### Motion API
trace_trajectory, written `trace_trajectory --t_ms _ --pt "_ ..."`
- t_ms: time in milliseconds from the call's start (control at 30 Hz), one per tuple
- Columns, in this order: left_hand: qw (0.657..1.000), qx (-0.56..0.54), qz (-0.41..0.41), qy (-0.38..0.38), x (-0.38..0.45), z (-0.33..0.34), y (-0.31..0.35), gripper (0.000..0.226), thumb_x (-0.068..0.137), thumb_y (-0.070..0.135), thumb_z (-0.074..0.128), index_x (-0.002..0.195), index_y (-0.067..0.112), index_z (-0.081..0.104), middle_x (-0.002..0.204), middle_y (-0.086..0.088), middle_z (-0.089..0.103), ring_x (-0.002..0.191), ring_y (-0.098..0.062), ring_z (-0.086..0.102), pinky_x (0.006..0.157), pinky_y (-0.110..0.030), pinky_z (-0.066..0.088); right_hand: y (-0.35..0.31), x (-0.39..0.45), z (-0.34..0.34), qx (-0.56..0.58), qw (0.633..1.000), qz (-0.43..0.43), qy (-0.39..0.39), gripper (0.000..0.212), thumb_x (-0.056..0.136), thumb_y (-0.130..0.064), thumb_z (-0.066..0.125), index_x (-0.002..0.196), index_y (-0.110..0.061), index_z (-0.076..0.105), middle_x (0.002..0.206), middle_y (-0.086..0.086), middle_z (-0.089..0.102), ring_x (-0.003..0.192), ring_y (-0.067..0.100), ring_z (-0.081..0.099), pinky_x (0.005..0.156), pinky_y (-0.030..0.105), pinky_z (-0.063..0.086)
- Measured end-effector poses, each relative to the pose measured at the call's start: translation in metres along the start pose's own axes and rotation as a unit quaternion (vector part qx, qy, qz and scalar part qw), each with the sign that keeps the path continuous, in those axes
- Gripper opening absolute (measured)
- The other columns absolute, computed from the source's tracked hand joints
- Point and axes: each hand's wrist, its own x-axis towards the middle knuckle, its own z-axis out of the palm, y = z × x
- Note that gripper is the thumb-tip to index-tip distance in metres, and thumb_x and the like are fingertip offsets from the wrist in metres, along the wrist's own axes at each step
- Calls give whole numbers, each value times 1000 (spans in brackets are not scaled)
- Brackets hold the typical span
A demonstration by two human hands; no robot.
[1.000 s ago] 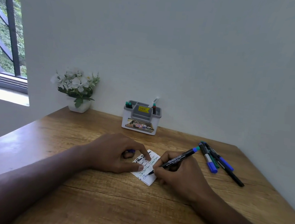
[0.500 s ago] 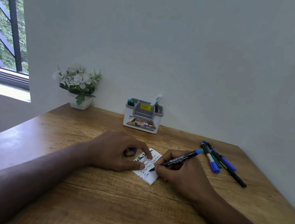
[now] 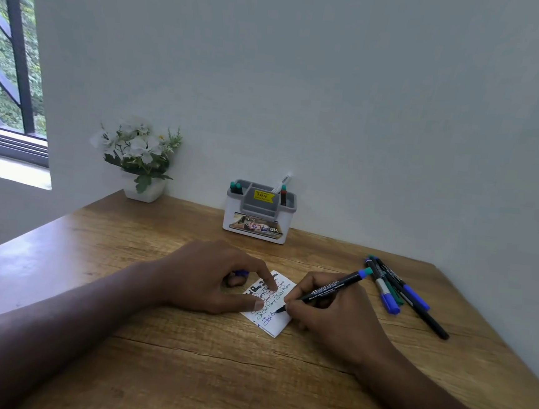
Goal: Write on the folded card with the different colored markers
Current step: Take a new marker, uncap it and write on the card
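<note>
"42" on pen holder (image 3: pixel 257 227)

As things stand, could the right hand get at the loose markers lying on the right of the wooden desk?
Probably yes, once freed. The loose markers lie on bare wood just right of the right hand, nothing between. But that hand grips the black marker with the blue cap, tip on the white folded card.

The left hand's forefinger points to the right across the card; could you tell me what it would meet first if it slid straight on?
Probably the right hand holding the marker, just beyond the card.
</note>
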Motion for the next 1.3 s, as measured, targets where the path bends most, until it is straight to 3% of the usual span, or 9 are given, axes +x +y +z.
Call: trace_trajectory --t_ms 133,367,500,633,967,1300 --pt "1000 2 1 -2 1 0 -1 46 94 79 50 138 64 49 93 27 61 87 1 56 72 -32 50 1 1 1 4 1000 4 1 6 83 -21 82 79 -24 78 80 -11 80 72 1 73 64 20 60" --pt "1000 3 3 0 2 0 -1 47 94 79 50 138 64 48 100 26 63 92 -1 57 76 -33 52 3 1 1 7 1000 2 -6 7 84 -21 81 80 -27 79 83 -14 80 75 2 74 66 22 62" --pt "1000 7 4 11 1 1 -1 45 93 80 50 137 66 48 98 25 64 93 -1 59 77 -35 53 3 4 -3 13 999 -13 32 8 82 -19 82 79 -26 79 82 -17 79 80 -4 73 63 15 59" --pt "1000 4 7 1 3 1 0 47 94 79 50 138 66 47 114 28 66 100 -1 59 80 -35 54 5 8 -4 -1 1000 -8 4 4 83 -22 82 82 -25 79 82 -16 79 84 -6 71 64 11 56" --pt "1000 7 3 -1 1 -1 1 46 94 79 50 138 65 47 102 19 66 94 -5 59 78 -39 54 7 9 -4 -12 1000 -16 4 6 85 -23 81 81 -28 79 83 -25 77 83 -9 70 61 8 52" --pt "1000 1 0 -4 2 1 -2 46 92 82 48 136 66 48 90 14 64 85 -8 59 72 -44 55 7 10 -3 -4 1000 8 16 7 84 -21 81 78 -24 78 79 -16 78 72 -4 71 57 11 53"
